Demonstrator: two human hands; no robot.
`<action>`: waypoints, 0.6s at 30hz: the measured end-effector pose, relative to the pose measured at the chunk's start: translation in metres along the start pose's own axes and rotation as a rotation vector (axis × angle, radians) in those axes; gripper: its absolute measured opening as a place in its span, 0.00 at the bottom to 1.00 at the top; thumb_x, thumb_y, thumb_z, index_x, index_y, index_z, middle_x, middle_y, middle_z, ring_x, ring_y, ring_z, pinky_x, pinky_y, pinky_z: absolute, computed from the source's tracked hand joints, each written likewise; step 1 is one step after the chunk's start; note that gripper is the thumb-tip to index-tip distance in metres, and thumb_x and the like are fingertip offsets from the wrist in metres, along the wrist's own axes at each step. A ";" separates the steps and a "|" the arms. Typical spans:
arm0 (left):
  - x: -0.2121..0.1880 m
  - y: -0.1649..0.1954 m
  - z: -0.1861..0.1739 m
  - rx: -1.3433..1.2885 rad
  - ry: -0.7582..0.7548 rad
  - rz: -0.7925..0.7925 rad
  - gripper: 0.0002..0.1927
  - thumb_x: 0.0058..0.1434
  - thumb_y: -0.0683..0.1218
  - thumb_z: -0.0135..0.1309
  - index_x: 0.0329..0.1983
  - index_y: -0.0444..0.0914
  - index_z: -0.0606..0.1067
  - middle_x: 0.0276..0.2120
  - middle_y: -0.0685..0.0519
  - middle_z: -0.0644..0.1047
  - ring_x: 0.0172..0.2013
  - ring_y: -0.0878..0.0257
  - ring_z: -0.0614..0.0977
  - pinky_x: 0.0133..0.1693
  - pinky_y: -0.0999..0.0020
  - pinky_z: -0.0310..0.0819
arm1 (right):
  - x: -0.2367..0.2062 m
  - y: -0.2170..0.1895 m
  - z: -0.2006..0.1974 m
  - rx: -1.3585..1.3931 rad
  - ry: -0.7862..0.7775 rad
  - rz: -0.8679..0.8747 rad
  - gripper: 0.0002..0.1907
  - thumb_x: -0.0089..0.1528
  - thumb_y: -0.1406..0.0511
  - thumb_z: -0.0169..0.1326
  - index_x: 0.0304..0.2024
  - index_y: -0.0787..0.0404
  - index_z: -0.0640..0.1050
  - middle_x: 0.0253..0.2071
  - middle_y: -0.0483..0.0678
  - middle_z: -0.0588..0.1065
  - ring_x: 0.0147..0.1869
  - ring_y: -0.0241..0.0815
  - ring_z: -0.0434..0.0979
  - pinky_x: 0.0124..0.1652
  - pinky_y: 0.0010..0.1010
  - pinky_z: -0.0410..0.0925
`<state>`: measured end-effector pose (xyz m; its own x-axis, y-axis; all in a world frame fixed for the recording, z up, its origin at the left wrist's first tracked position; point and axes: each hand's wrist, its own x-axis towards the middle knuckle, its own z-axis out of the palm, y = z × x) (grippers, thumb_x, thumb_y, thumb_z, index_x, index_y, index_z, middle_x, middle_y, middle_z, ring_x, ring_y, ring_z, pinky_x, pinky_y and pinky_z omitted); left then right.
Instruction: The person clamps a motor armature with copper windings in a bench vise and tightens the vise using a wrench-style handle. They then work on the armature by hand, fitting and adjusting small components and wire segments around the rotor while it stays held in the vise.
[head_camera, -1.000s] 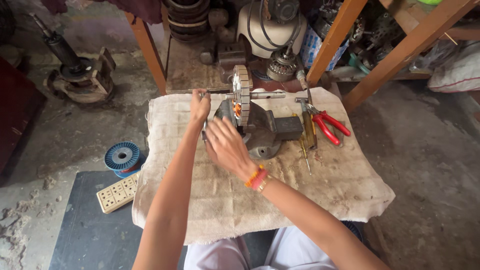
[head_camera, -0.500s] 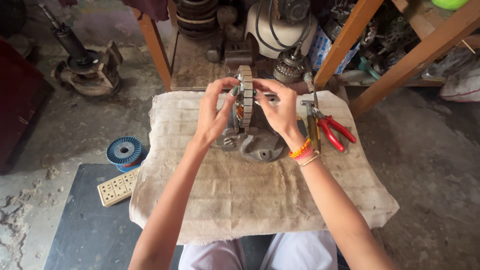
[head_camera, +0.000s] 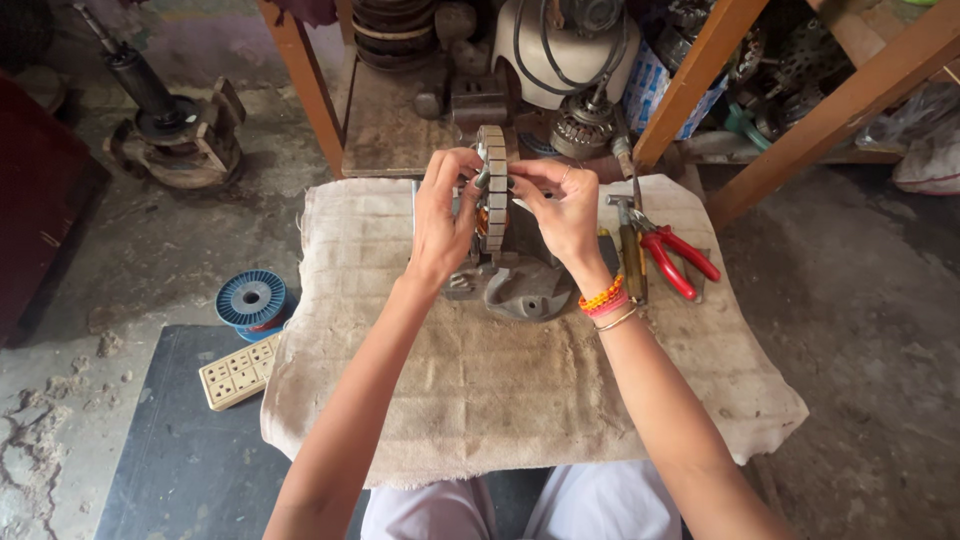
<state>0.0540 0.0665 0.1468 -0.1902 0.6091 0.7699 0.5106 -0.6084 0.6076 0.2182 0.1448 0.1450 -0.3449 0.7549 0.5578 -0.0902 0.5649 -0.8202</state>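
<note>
Currently both hands are up at a ring-shaped laminated motor stator (head_camera: 492, 165), stood on edge in a small grey bench vise (head_camera: 515, 285) at the middle of a cloth-covered work surface (head_camera: 480, 400). Left hand (head_camera: 440, 215) pinches the stator's left face, fingers curled onto the rim; right hand (head_camera: 570, 210) mirrors it on the right face, thumb and forefinger closed near the top slots. Copper-coloured material shows at the lower inside of the ring; whether it is winding or insulation cannot be told. Judged from this, the stator is mounted and being worked by fingertip, and the ring's upper slots look bare, so most of the slot work seems left. Tools lie untouched just right of the vise: red-handled pliers (head_camera: 680, 262) and a screwdriver (head_camera: 630, 255). On the floor to the left, a blue spool of wire (head_camera: 250, 300) and a cream power strip (head_camera: 240, 370). No open container on the cloth; the wooden shelves (head_camera: 400, 110) behind hold motor parts, jumbled, not sortable by compartment.
</note>
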 end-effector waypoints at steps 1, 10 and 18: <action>0.000 0.000 0.000 0.020 0.003 0.020 0.10 0.68 0.33 0.51 0.51 0.34 0.70 0.46 0.47 0.73 0.43 0.52 0.78 0.47 0.61 0.73 | 0.000 -0.001 0.000 0.008 -0.010 0.009 0.10 0.65 0.73 0.61 0.49 0.68 0.83 0.43 0.47 0.83 0.44 0.30 0.81 0.45 0.23 0.75; 0.002 -0.001 0.000 -0.012 -0.054 -0.015 0.13 0.68 0.33 0.48 0.55 0.33 0.66 0.47 0.44 0.71 0.44 0.49 0.76 0.48 0.57 0.73 | 0.004 0.001 -0.002 0.089 -0.071 0.055 0.08 0.65 0.73 0.60 0.46 0.69 0.81 0.41 0.43 0.81 0.44 0.28 0.80 0.45 0.21 0.75; 0.006 0.007 -0.008 0.115 -0.086 0.070 0.14 0.66 0.30 0.47 0.53 0.34 0.69 0.48 0.43 0.73 0.48 0.44 0.77 0.45 0.56 0.72 | 0.007 -0.001 0.000 0.122 -0.081 0.071 0.05 0.67 0.74 0.57 0.45 0.69 0.80 0.40 0.42 0.80 0.43 0.27 0.79 0.45 0.21 0.75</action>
<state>0.0496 0.0617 0.1568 -0.0809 0.6116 0.7870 0.6133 -0.5919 0.5230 0.2156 0.1493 0.1490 -0.4284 0.7595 0.4895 -0.1739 0.4623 -0.8695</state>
